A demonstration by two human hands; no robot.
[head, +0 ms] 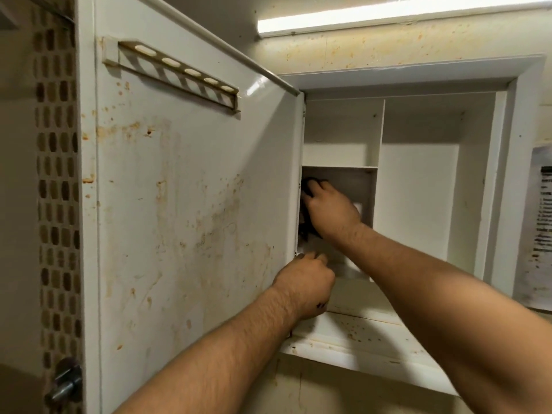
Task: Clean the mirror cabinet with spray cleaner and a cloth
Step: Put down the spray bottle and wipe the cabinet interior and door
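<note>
The cabinet door [191,189] stands swung open to the left, its white inner face spotted with rust-coloured stains. My left hand [307,286] grips the door's lower hinge-side edge, fingers curled round it. My right hand [328,209] reaches into the cabinet's lower-left compartment and presses a dark cloth [307,231] against the left inner wall beside the hinge. Most of the cloth is hidden behind the hand and the door edge. No spray bottle is in view.
The white cabinet [418,198] has a vertical divider and a shelf on its left side. Its bottom ledge [358,345] is stained. A holder strip [179,76] with holes sits on the door. A tube light [388,16] glows above; a paper [540,222] hangs at the right.
</note>
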